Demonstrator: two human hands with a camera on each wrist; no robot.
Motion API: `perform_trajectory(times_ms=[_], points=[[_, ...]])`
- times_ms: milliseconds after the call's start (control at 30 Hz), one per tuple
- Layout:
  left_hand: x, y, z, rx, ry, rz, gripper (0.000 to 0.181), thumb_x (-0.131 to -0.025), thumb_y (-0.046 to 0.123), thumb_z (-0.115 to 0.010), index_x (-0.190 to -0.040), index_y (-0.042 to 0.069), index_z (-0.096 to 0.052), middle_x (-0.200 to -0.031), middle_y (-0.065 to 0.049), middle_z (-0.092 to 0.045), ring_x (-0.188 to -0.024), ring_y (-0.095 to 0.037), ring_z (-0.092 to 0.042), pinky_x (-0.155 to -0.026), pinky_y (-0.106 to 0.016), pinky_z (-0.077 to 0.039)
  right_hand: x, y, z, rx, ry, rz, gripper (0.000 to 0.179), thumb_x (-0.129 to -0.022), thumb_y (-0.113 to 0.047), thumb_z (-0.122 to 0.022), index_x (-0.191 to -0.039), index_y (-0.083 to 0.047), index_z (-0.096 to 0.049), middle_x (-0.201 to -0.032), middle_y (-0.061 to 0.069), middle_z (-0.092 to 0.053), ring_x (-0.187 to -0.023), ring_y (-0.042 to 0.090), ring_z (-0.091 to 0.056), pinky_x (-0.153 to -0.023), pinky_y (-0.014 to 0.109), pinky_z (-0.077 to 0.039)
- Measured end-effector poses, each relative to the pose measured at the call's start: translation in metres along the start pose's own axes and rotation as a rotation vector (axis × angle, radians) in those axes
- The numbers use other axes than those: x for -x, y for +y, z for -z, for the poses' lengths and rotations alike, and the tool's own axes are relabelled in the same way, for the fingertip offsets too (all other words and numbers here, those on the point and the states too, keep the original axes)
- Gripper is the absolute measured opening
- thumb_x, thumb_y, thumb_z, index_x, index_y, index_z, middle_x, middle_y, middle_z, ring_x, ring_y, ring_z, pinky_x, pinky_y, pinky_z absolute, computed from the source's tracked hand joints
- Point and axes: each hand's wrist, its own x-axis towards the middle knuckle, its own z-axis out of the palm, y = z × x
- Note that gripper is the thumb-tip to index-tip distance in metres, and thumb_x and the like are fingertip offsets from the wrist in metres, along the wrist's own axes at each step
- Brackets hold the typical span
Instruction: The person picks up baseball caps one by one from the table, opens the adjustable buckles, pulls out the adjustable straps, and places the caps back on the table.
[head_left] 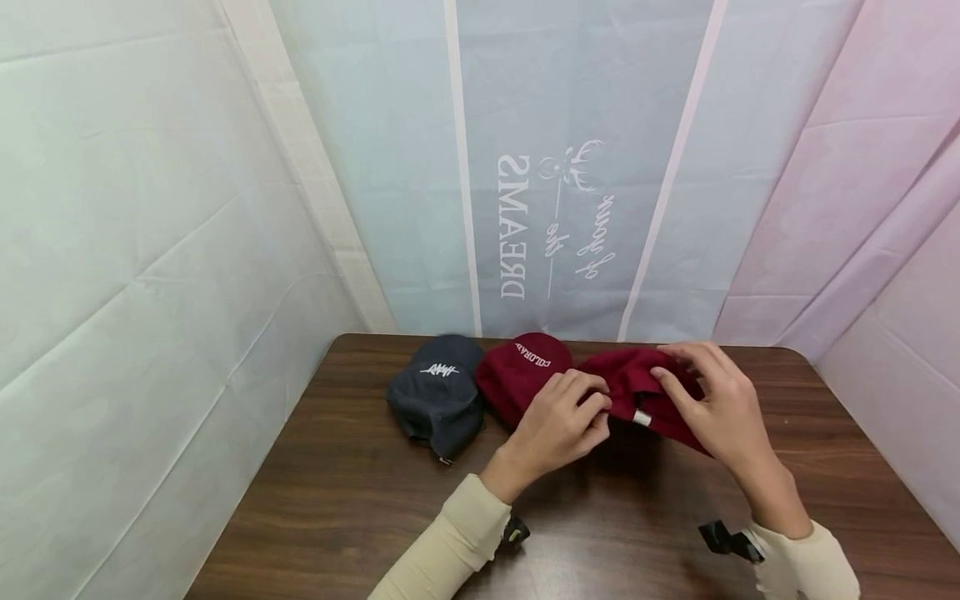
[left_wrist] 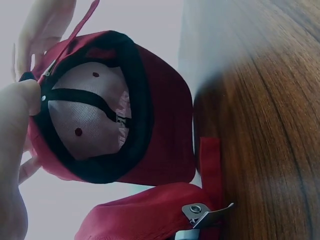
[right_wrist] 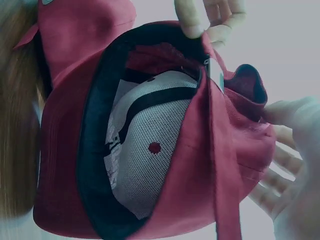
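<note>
A dark red baseball cap is held between both hands, its hollow inside turned toward the wrist cameras. My left hand pinches its back edge beside the strap and metal buckle. On the opposite side of the crown, my right hand grips the fabric between thumb and fingers. The loose red strap hangs down across the opening in the right wrist view. Inside show a pale mesh lining and a dark sweatband. The brim points down, close over the table.
Left of the held cap sits another dark red cap with white lettering, partly behind my left hand. A dark navy cap with a white logo lies beside it. The brown wooden table has light cloth walls around it.
</note>
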Motion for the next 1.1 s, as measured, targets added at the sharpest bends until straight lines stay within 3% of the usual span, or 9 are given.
perform_trajectory(times_ms=[100,167,300,433,633,733,833,967,1100], points=[[0.0,-0.001,0.001,0.009,0.02,0.024,0.016,-0.095,0.014,-0.058,-0.096,0.014,-0.074,-0.112,0.0,-0.07,-0.101,-0.013,-0.063,-0.084,-0.024,-0.052,0.001,-0.001,-0.001,0.012,0.044,0.061,0.031,-0.097,-0.021,-0.079,-0.119,0.001,-0.075,-0.112,0.019,-0.069,-0.097,0.024,-0.059,-0.088,0.011,-0.039],[0.0,-0.001,0.002,0.014,0.028,0.04,0.016,-0.096,0.014,-0.058,-0.097,0.014,-0.074,-0.112,0.001,-0.071,-0.101,-0.013,-0.063,-0.084,-0.023,-0.053,0.001,-0.003,-0.002,0.025,0.083,0.12,0.042,-0.103,-0.037,-0.07,-0.114,0.004,-0.076,-0.11,0.022,-0.068,-0.095,0.033,-0.058,-0.09,0.011,-0.036],[-0.001,-0.001,0.004,0.03,0.041,0.076,0.012,-0.096,0.015,-0.063,-0.101,0.014,-0.075,-0.113,0.001,-0.071,-0.102,-0.012,-0.064,-0.085,-0.023,-0.054,0.001,-0.01,-0.005,0.055,0.127,0.235,0.049,-0.105,-0.044,-0.062,-0.097,0.002,-0.077,-0.097,0.019,-0.07,-0.087,0.037,-0.056,-0.085,0.02,-0.038],[-0.003,-0.002,0.006,0.054,0.067,0.103,0.009,-0.095,0.013,-0.067,-0.101,0.012,-0.075,-0.113,-0.001,-0.072,-0.103,-0.013,-0.065,-0.091,-0.023,-0.055,0.004,-0.018,-0.008,0.104,0.063,0.309,0.045,-0.105,-0.043,-0.062,-0.093,-0.002,-0.077,-0.09,0.011,-0.073,-0.082,0.03,-0.056,-0.075,0.034,-0.041],[-0.005,-0.003,0.011,0.102,0.094,0.135,0.008,-0.095,0.011,-0.069,-0.102,0.01,-0.073,-0.112,-0.003,-0.072,-0.102,-0.014,-0.066,-0.099,-0.021,-0.055,0.011,-0.018,-0.012,0.23,-0.039,0.365,0.058,-0.105,-0.058,-0.056,-0.102,-0.003,-0.076,-0.096,0.013,-0.071,-0.083,0.035,-0.056,-0.075,0.044,-0.044],[-0.007,-0.003,0.013,0.134,0.106,0.155,0.007,-0.096,0.011,-0.069,-0.101,0.009,-0.073,-0.113,-0.004,-0.072,-0.103,-0.013,-0.067,-0.098,-0.018,-0.055,0.013,-0.015,-0.014,0.271,-0.071,0.36,0.056,-0.106,-0.054,-0.052,-0.104,-0.003,-0.074,-0.099,0.016,-0.069,-0.085,0.038,-0.056,-0.074,0.048,-0.045],[-0.008,-0.004,0.015,0.162,0.113,0.166,0.007,-0.096,0.01,-0.068,-0.101,0.008,-0.073,-0.113,-0.004,-0.072,-0.104,-0.013,-0.067,-0.097,-0.016,-0.054,0.014,-0.012,-0.014,0.285,-0.069,0.35,0.041,-0.101,-0.038,-0.055,-0.104,-0.001,-0.072,-0.1,0.017,-0.068,-0.085,0.039,-0.056,-0.073,0.05,-0.045],[-0.009,-0.005,0.015,0.189,0.112,0.172,0.006,-0.097,0.009,-0.069,-0.102,0.008,-0.072,-0.115,-0.005,-0.071,-0.105,-0.013,-0.067,-0.097,-0.015,-0.054,0.012,-0.011,-0.014,0.279,-0.023,0.342,0.029,-0.091,-0.024,-0.058,-0.102,-0.001,-0.073,-0.095,0.015,-0.071,-0.085,0.038,-0.057,-0.069,0.049,-0.043],[-0.01,-0.006,0.016,0.223,0.118,0.184,0.007,-0.096,0.009,-0.071,-0.103,0.008,-0.071,-0.116,-0.006,-0.07,-0.107,-0.013,-0.067,-0.099,-0.015,-0.054,0.008,-0.012,-0.012,0.267,0.04,0.339,0.029,-0.096,-0.023,-0.057,-0.099,-0.001,-0.075,-0.092,0.014,-0.072,-0.083,0.037,-0.057,-0.068,0.046,-0.041]])
